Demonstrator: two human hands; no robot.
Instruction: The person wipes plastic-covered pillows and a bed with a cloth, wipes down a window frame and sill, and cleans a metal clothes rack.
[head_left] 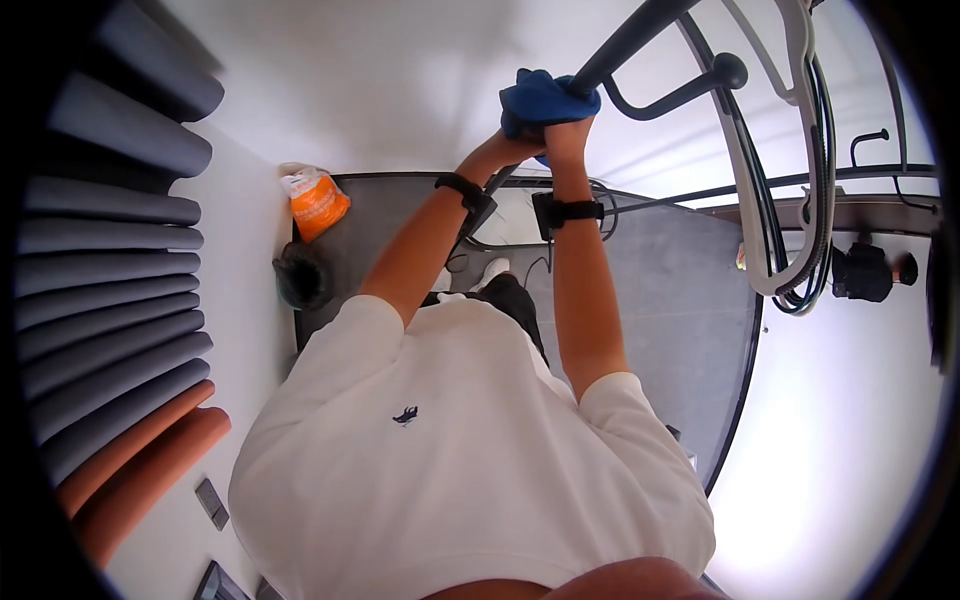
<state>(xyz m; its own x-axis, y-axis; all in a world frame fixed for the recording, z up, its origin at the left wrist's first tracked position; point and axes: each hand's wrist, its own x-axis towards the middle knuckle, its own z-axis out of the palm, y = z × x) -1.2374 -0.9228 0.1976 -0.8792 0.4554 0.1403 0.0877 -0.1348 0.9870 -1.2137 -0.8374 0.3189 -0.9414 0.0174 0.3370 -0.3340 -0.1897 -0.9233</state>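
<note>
A blue cloth [537,100] is bunched around a black metal pole [640,40] at the top of the head view. My left hand [517,147] is closed at the lower side of the cloth, its fingers mostly hidden. Right beside it, my right hand [568,138] wraps cloth and pole together, with the cloth covering most of its fingers. Both wrists carry black straps with small dark devices. From the pole branches a curved black hook with a ball end [728,71].
Pale hangers [800,260] hang at the right, near a dark rail [860,172]. An orange-and-white bag [318,205] and a dark bin [300,277] stand on the floor by the left wall. Grey padded panels [110,265] line that wall. Another person [865,270] appears far right.
</note>
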